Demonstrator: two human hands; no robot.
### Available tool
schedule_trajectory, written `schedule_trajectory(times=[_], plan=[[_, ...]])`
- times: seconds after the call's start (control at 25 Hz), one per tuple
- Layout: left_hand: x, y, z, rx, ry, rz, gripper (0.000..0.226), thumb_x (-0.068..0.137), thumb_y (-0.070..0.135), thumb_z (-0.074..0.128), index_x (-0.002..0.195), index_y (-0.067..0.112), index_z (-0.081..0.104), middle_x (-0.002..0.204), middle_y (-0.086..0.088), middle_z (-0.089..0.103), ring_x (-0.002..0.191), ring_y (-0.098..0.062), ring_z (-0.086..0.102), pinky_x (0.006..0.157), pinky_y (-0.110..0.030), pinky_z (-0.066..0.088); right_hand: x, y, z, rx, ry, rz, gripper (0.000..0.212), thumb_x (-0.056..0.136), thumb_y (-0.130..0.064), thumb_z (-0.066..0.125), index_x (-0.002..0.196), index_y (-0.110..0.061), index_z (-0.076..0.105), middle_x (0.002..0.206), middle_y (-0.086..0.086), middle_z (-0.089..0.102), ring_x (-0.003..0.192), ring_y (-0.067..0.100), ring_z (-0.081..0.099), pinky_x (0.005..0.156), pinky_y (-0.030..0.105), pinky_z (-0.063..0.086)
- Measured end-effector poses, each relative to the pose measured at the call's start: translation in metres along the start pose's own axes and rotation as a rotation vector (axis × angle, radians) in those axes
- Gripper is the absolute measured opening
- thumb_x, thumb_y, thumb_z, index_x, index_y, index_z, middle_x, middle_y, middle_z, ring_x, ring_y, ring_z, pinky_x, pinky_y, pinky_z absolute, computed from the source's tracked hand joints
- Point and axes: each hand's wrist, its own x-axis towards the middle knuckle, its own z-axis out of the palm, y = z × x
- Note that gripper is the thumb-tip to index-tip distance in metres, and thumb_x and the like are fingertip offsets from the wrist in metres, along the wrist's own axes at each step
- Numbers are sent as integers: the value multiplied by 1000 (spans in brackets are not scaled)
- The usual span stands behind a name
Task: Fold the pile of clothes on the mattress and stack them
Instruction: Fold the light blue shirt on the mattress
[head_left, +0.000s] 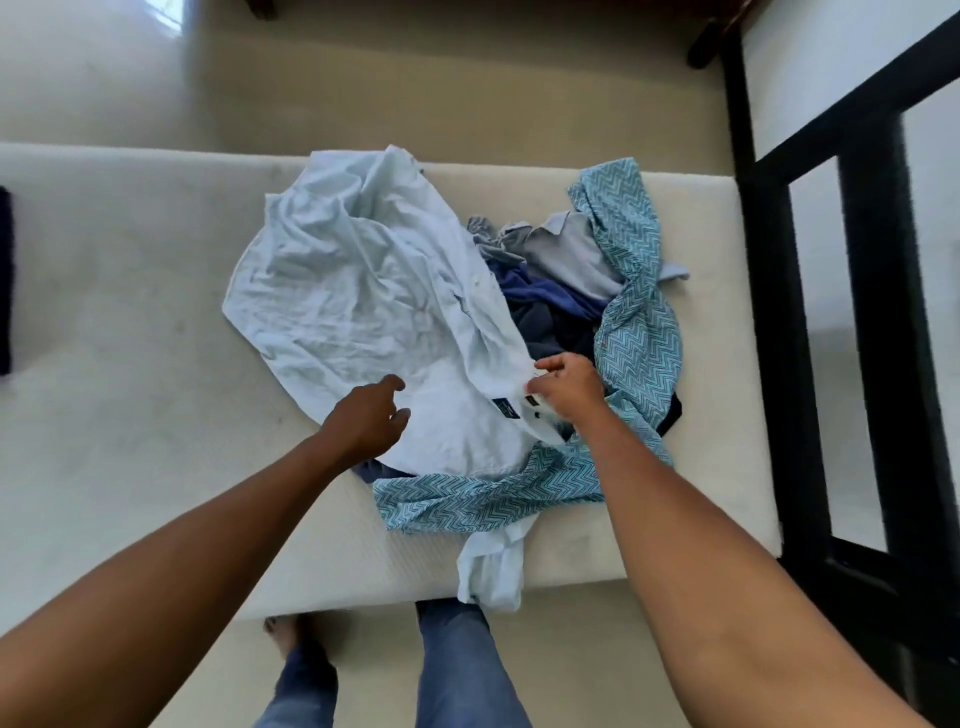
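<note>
A crumpled pale blue shirt (353, 280) lies spread over the top of a clothes pile on the cream mattress (119, 322). My right hand (566, 387) pinches the shirt's collar edge beside its dark label. My left hand (366, 415) hovers over the shirt's near part with fingers apart, holding nothing. Under and around the shirt lies a teal zigzag-patterned garment (636, 332), which wraps the pile's right and near sides. A grey polo (566, 254) and dark blue clothes (545, 312) sit in the pile's middle. One pale sleeve (491, 566) hangs over the mattress's near edge.
A dark folded item (5, 280) sits at the mattress's far left edge. A black wooden frame (862, 291) stands right of the mattress. My jeans-clad legs (457, 670) are on the beige floor at the near edge.
</note>
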Motion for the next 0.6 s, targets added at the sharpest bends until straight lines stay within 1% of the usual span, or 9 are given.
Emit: schedule_trajectory(times=[0.04, 0.08, 0.12, 0.16, 0.24, 0.32, 0.44, 0.52, 0.6], plan=[[-7, -1, -6, 5, -6, 30, 44, 102, 33, 58, 142, 18, 51, 111, -2, 74, 110, -28, 65, 87, -38, 50, -14, -7, 7, -29, 3, -21, 16, 78, -13, 82, 90, -8, 71, 83, 5, 70, 74, 20, 64, 71, 31, 49], [-14, -3, -12, 8, -18, 63, 43, 102, 33, 58, 142, 19, 51, 111, -1, 74, 110, -27, 65, 88, -38, 50, -28, -16, 13, -80, 8, -80, 15, 82, -16, 75, 84, -2, 69, 75, 7, 65, 67, 21, 57, 67, 31, 44], [-22, -5, -20, 10, -28, 100, 42, 103, 34, 57, 142, 19, 52, 111, -1, 74, 111, -26, 65, 89, -39, 51, -44, -28, 18, -115, 19, -134, 21, 86, -18, 70, 78, 1, 66, 68, 8, 59, 62, 21, 51, 63, 32, 39], [-32, -8, -30, 23, -31, 147, 41, 103, 33, 57, 141, 20, 52, 111, -1, 74, 111, -25, 64, 90, -39, 51, -64, -44, 21, -128, 62, -189, 25, 88, -20, 66, 72, 0, 62, 65, 8, 56, 61, 21, 48, 61, 33, 37], [-59, -18, -57, 54, -17, 247, 40, 102, 33, 59, 139, 21, 55, 111, 0, 74, 110, -25, 65, 90, -38, 51, -111, -78, 28, -116, 181, -292, 31, 90, -24, 60, 63, -11, 50, 63, 4, 50, 64, 22, 47, 60, 36, 35], [-83, -21, -89, 73, 15, 342, 39, 100, 34, 61, 137, 22, 57, 109, 0, 74, 108, -24, 66, 90, -35, 52, -148, -118, 28, -119, 267, -388, 27, 89, -28, 52, 67, -14, 46, 69, 7, 52, 69, 25, 49, 62, 39, 33], [-122, -18, -173, 138, 189, 522, 41, 99, 30, 63, 138, 20, 56, 115, -2, 73, 109, -26, 66, 90, -36, 52, -204, -189, 27, -191, 351, -539, 22, 97, -23, 44, 81, -10, 51, 82, 11, 60, 79, 28, 54, 68, 40, 39], [-143, -10, -231, 164, 353, 617, 49, 97, 26, 64, 143, 15, 51, 128, -9, 67, 117, -31, 63, 96, -40, 51, -242, -236, 27, -238, 403, -658, 24, 100, -23, 44, 80, -13, 49, 79, 9, 59, 76, 28, 55, 71, 45, 48], [-164, 1, -282, 161, 471, 682, 58, 94, 21, 67, 147, 10, 46, 138, -16, 59, 125, -37, 57, 103, -45, 48, -279, -275, 28, -259, 459, -792, 24, 101, -24, 46, 82, -11, 54, 77, 10, 62, 73, 30, 57, 70, 48, 50]])
